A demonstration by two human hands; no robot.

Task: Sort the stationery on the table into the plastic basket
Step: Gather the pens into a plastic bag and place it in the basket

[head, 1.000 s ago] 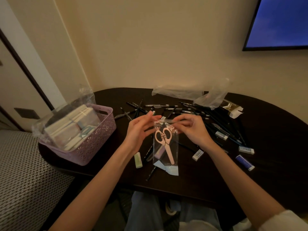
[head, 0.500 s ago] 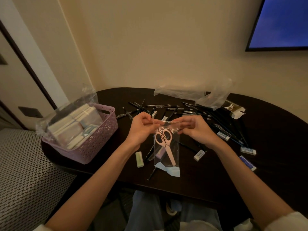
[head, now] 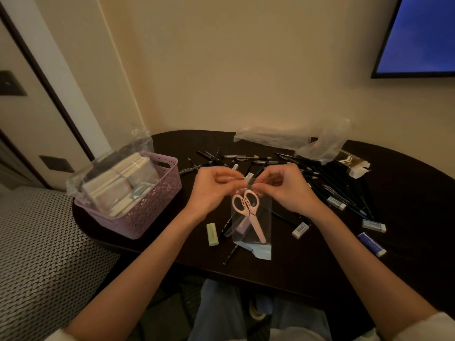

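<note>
A clear plastic bag [head: 256,232] with pink scissors [head: 249,212] inside hangs above the dark table [head: 406,217]. My left hand [head: 211,188] and my right hand [head: 285,188] both pinch the bag's top edge, one on each side. At the table's left end stands a lilac plastic basket [head: 150,207], filled with wrapped note pads. Several black pens and pencils [head: 327,183] lie scattered behind my hands. A green eraser [head: 212,234], white erasers [head: 300,230] and a blue eraser [head: 371,243] lie near the front.
Crumpled clear wrappers [head: 320,143] and an open gold-and-white carton [head: 354,163] sit at the back right. A patterned seat [head: 39,254] lies left of the table. A screen [head: 423,33] hangs on the wall at upper right.
My left fingers went from spread beside the bag to curled, pinching its top edge. Both hands drew closer together at the bag's mouth.
</note>
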